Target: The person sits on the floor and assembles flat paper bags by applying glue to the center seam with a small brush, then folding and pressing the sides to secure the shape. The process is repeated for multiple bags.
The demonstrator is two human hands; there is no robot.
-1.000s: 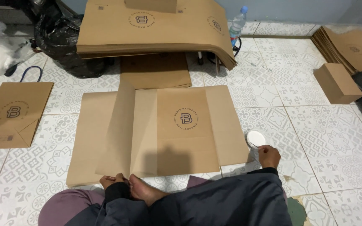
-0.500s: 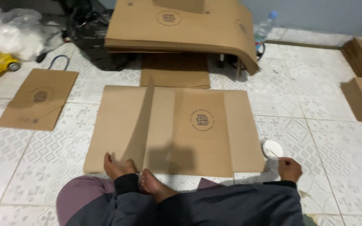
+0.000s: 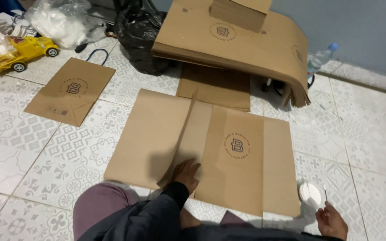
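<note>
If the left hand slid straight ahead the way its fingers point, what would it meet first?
The left hand lies on the flat brown paper sheet. Straight ahead comes the sheet's raised fold, probably first; depth is hard to judge.

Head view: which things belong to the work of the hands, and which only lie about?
In use: flat brown paper sheet under left hand; white round pot by right hand.
Lying about: finished paper bag, yellow toy truck, water bottle.

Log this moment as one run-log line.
left hand: flat on brown paper sheet | right hand: holds thin stick by white dish | sheet: on tiled floor
</note>
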